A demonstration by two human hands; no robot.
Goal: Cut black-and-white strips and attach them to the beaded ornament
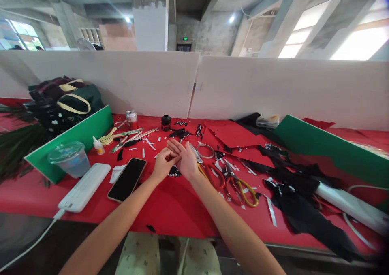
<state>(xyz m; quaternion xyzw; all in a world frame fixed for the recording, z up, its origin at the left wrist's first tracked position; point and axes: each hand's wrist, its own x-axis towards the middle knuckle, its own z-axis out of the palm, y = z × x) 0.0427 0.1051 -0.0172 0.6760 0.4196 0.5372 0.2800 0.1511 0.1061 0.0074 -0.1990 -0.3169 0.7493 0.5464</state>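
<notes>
My two hands meet over the red tabletop (173,214). My left hand (163,163) is closed in a pinch, thumb and forefinger curved together against the right palm; anything in the pinch is too small to make out. Held palm up with fingers stretched out, my right hand (187,161) is open. Partly hidden beneath them lies a black piece edged with pearl-like beads (174,173). Just right of my right hand are a roll of clear tape (205,150), a silver-grey cutter (196,152), red-handled pliers (217,177) and scissors with yellow handles (251,196).
A phone (127,180), white power bank (85,188) with cable and plastic cup (69,159) stand left. Green boards (73,141) flank the workplace. Black fabric scraps (306,214) and red sheets (234,133) lie right. A can (131,119) and black jar (165,122) stand behind.
</notes>
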